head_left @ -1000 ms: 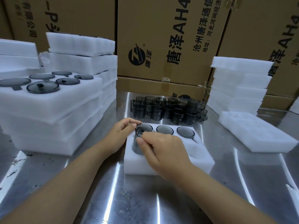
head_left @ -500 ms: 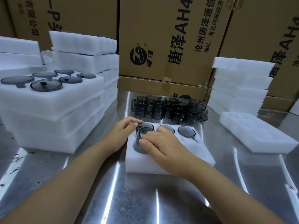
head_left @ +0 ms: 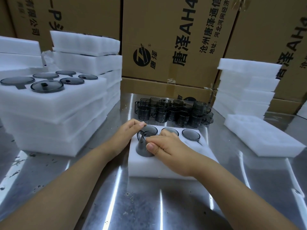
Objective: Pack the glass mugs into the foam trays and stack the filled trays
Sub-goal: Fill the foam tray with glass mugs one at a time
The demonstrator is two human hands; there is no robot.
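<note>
now the right hand (head_left: 167, 146) curls thumb and fingers round a dark glass mug (head_left: 144, 145), which leans tilted with its base in the near-left pocket of the tray (head_left: 166, 168). the left hand (head_left: 128, 131) sits at the tray's far-left corner, fingers bunched by the mug's handle; i cannot tell whether they pinch it. three seated mugs (head_left: 190, 134) fill the tray's far row. the tray lies on the steel desk (head_left: 149, 206). just behind it stand loose mugs (head_left: 172, 112). left is a filled stack (head_left: 49, 113), right an empty tray (head_left: 265, 140) and spare trays (head_left: 245, 90); boxes (head_left: 174, 30) stand behind.
</note>
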